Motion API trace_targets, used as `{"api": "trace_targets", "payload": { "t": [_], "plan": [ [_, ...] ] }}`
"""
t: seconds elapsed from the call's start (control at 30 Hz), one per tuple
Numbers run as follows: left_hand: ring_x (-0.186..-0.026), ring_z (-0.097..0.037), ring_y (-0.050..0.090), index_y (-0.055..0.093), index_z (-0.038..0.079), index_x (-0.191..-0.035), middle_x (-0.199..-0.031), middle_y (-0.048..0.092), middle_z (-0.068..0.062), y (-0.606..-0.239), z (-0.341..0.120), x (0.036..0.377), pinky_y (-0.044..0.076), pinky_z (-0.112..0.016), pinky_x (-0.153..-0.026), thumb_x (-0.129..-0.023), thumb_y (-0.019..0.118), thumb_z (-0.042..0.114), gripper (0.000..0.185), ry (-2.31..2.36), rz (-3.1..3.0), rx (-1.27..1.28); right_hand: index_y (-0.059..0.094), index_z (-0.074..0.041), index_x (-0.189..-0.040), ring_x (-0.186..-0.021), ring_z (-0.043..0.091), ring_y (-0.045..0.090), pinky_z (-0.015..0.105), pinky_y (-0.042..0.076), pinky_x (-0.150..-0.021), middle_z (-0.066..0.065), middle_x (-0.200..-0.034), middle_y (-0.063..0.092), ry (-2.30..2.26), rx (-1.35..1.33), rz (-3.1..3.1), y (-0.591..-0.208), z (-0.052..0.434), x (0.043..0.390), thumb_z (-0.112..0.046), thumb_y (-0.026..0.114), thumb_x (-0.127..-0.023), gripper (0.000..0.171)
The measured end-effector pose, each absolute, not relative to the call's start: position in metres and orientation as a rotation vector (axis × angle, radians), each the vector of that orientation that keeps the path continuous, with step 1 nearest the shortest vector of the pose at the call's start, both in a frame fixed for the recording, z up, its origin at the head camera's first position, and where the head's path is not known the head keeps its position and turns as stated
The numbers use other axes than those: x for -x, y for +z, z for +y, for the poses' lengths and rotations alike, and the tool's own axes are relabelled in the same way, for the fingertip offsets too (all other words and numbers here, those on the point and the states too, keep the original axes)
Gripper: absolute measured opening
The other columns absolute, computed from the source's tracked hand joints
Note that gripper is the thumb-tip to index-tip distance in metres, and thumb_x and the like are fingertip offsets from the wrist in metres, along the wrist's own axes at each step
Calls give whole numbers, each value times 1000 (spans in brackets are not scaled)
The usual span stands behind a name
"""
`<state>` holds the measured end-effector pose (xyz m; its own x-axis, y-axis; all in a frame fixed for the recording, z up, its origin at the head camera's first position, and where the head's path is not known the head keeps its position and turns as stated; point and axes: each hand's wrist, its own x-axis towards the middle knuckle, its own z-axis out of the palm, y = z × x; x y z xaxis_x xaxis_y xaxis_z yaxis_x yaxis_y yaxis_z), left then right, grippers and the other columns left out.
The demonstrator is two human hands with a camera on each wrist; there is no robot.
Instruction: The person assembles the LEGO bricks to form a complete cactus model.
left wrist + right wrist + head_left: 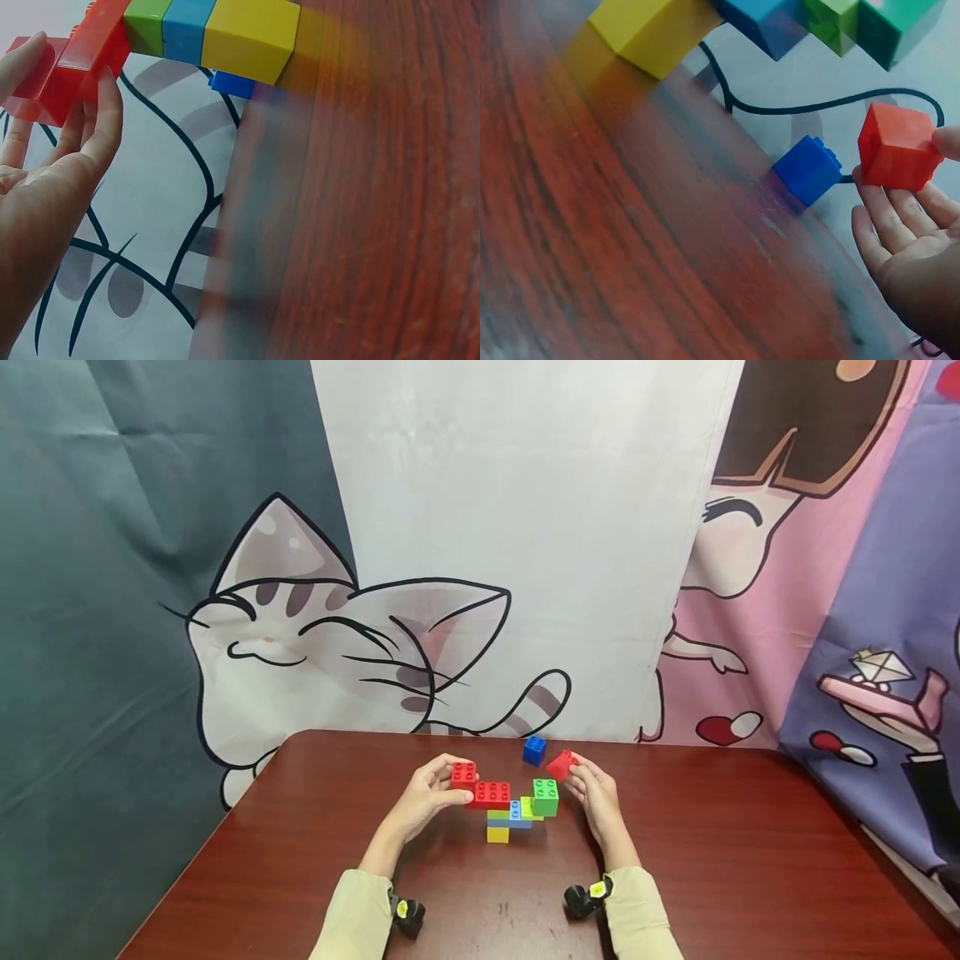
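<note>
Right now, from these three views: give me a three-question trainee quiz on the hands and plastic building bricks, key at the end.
1. True or false: the right hand pinches a small red plastic brick held apart from the multicoloured brick stack.
2. Which loose brick lies on the dark wooden table behind the stack? A) small blue brick B) yellow brick C) white brick
3. Fill in: the left hand holds the stack at its ___ end bricks.

Key: 1 true. 2 A, the small blue brick. 3 red.
</note>
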<state>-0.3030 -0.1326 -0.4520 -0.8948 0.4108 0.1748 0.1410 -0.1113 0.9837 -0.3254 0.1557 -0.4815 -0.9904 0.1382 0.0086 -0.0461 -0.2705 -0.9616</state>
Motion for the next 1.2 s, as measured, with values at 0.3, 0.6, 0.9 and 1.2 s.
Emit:
{"api": "trace_targets", "payload": {
  "t": [0.3, 0.6, 0.9, 1.2],
  "plan": [
    [-96, -10, 66, 47, -5, -131, -121, 61, -20, -451, -131, 303, 57, -25, -85, -84, 68, 2, 51, 2128, 1936, -621, 40, 20, -136, -83, 0, 68, 16, 55, -81, -18, -92, 69, 2339, -160, -1849, -430, 146, 310, -2, 48, -95, 48],
    [-97, -9, 66, 48, -4, -130, -124, 58, -27, -450, -132, 303, 57, -25, -86, -84, 69, 3, 50, 2134, 1937, -611, 46, 19, -132, -87, -3, 66, 15, 54, -83, -21, -95, 68, 2174, -406, -2018, -412, 135, 302, 1, 51, -93, 43],
    [-96, -9, 66, 48, -4, -129, -125, 56, -31, -448, -132, 304, 57, -25, -85, -84, 68, 1, 49, 2139, 1934, -599, 52, 11, -131, -92, -1, 63, 18, 55, -85, -16, -102, 67, 1984, -568, -2180, -407, 130, 297, -6, 53, -95, 40],
    [-96, -10, 66, 48, -5, -129, -119, 62, -19, -449, -133, 304, 57, -25, -85, -84, 68, 2, 50, 2136, 1937, -609, 57, 4, -130, -91, -1, 64, 20, 55, -84, 28, -115, 64, 1845, -679, -2290, -401, 123, 293, -7, 58, -94, 38]
  ]
}}
